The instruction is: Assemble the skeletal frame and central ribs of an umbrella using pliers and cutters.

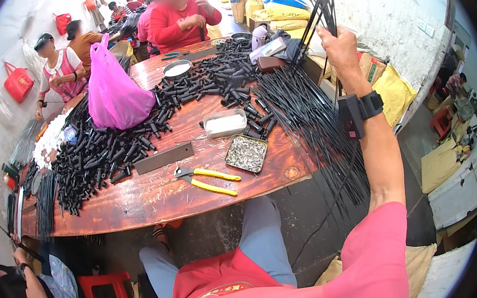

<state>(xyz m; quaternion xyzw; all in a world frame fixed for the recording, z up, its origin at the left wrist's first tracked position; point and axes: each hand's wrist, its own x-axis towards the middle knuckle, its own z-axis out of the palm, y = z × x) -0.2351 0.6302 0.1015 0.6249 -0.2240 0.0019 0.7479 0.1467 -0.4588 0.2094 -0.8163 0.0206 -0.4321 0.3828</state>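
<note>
My right hand (342, 51) is raised at the upper right, fingers wrapped around a bundle of thin black rods (322, 11). The rods stand nearly upright and run out past the top edge. Below that hand, a large heap of similar black rods (310, 110) lies across the table's right end and hangs over its edge. My left hand does not appear. Nearest to my body on the table lie yellow-handled cutting pliers (210, 180), jaws to the left. Beside them are a tin of small metal pieces (246, 153) and a clear box of white material (225, 124).
Many short black tubes (108, 149) cover the wooden table (131, 210), around a pink plastic bag (116, 90). A flat metal bar (165, 158) lies near the pliers. Opposite sits a person in red (175, 27); others work at left. Yellow sacks (396, 95) stand at right.
</note>
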